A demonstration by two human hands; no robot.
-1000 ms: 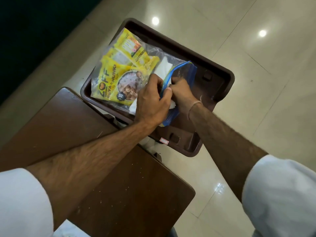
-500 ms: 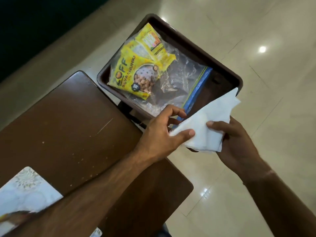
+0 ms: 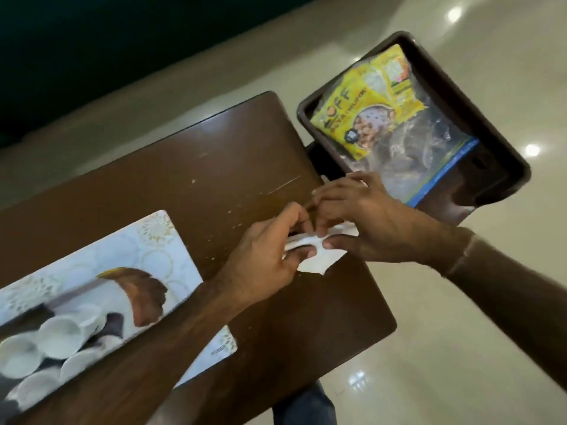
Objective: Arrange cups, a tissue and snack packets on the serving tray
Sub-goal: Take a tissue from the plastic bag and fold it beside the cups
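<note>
Both hands hold a white tissue (image 3: pixel 319 261) just above the brown table, near its right side. My left hand (image 3: pixel 270 259) pinches its left part and my right hand (image 3: pixel 359 222) grips its right part; the fingers hide most of it. A patterned serving tray (image 3: pixel 159 240) lies at the lower left of the table with several white cups (image 3: pixel 58 335) on it. Yellow snack packets (image 3: pixel 362 108) sit inside a clear zip bag (image 3: pixel 426 154) in a dark brown plastic tray (image 3: pixel 491 124) beyond the table's right edge.
The brown wooden table (image 3: pixel 233 167) has scratches and white specks. A glossy tiled floor (image 3: pixel 460 332) surrounds it, and a dark wall runs along the top left. Blue cloth (image 3: pixel 306 406) shows under the table's near edge.
Both hands pulled the tissue out of the zip bag and carried it left, from over the brown tray to above the table. The view swung left, so the serving tray with cups appears.
</note>
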